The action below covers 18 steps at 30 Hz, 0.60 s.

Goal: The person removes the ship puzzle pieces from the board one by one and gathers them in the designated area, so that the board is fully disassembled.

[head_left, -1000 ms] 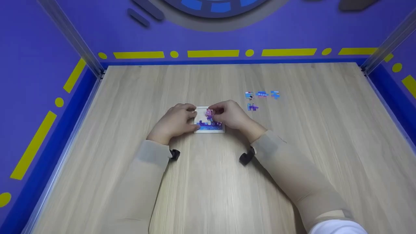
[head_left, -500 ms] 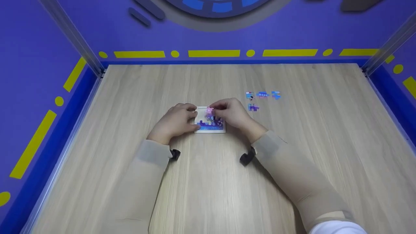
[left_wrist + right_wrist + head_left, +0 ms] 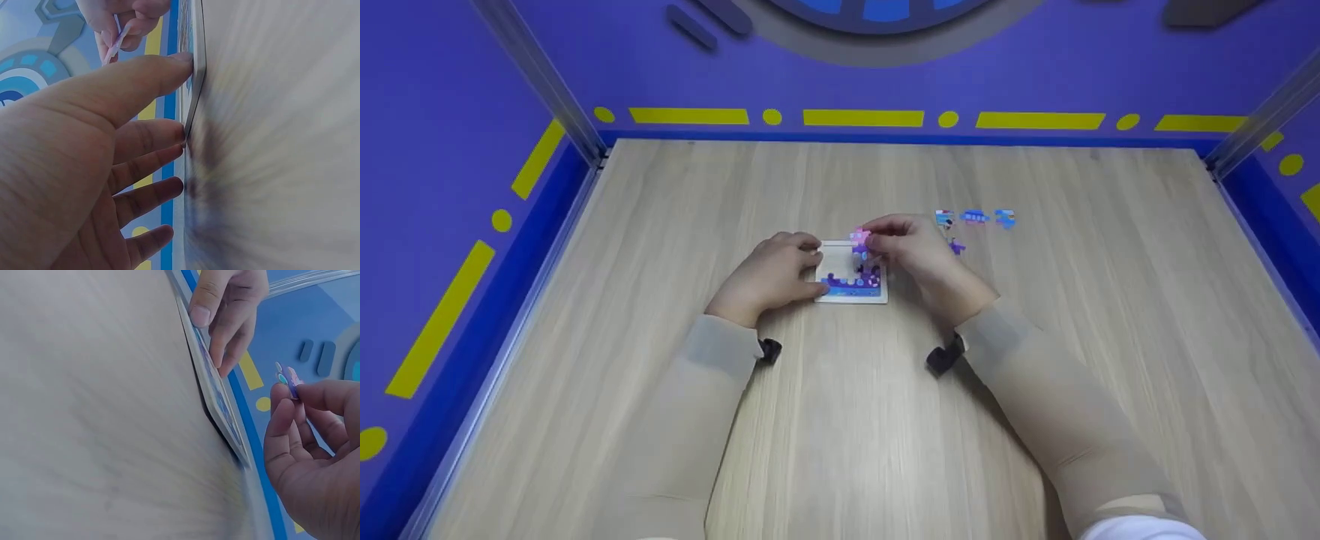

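Note:
A small puzzle tray (image 3: 851,301) with a pale rim lies on the table, its front part filled with purple and blue pieces. Its back left part shows the bare pale base. My left hand (image 3: 769,276) rests at the tray's left side. In the left wrist view the thumb presses on the rim and the other fingers (image 3: 149,197) reach out fairly straight, spread apart. Above the tray's right half my right hand (image 3: 924,251) pinches a pink and purple puzzle piece (image 3: 291,379) between thumb and fingertips. That piece is raised clear of the tray.
Beyond my right hand lie several loose puzzle pieces: one white and blue (image 3: 944,218), one blue (image 3: 974,217), another light blue (image 3: 1005,218). A purple piece (image 3: 957,247) is partly hidden by the hand. Blue-purple walls (image 3: 840,90) enclose the table's back and sides.
My right hand has lifted the pink and purple piece up and away from the tray's surface, slightly back and right. The left hand stays at the tray's side. The head view has shifted slightly.

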Each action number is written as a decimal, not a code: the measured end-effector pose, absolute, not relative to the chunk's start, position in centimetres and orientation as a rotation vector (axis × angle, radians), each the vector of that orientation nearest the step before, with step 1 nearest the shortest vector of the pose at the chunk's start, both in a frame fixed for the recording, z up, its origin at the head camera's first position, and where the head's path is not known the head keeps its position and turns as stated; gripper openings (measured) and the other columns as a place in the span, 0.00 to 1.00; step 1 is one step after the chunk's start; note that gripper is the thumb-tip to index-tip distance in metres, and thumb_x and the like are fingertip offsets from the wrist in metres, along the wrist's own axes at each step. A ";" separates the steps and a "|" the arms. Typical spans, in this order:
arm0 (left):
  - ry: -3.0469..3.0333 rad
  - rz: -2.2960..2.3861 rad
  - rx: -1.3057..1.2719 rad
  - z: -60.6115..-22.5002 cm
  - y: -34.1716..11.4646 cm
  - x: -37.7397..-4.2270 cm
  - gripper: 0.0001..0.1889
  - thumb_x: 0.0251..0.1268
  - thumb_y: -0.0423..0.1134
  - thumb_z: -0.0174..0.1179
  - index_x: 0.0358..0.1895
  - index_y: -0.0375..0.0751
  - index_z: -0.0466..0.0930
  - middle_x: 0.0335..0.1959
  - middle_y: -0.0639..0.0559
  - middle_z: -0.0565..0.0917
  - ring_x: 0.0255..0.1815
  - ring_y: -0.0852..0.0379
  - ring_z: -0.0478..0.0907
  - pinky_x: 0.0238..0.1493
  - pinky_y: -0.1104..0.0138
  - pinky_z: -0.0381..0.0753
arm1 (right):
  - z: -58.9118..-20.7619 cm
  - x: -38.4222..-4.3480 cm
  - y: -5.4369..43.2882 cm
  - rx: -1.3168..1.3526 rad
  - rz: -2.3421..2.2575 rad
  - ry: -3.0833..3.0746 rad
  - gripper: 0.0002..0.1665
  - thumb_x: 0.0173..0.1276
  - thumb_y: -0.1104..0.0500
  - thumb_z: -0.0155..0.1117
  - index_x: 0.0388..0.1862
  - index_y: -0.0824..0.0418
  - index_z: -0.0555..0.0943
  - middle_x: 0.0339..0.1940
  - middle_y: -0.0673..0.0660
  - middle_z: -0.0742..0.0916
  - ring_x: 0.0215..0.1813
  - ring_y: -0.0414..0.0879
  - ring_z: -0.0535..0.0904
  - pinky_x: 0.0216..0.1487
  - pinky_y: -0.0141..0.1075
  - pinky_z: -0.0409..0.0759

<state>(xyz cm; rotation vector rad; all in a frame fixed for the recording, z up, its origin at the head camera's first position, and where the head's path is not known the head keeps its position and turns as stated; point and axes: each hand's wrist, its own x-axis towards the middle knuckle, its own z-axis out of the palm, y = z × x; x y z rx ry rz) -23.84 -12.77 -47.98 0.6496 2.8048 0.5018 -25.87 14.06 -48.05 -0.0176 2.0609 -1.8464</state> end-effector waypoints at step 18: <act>2.806 0.521 0.655 -48.1 -13.1 -23.7 0.35 0.78 0.55 0.73 0.79 0.41 0.81 0.85 0.46 0.76 0.89 0.40 0.68 0.93 0.47 0.64 | -48.3 -27.0 19.2 -0.041 -1.798 2.178 0.13 0.83 0.61 0.70 0.61 0.61 0.87 0.50 0.53 0.88 0.47 0.44 0.84 0.48 0.32 0.87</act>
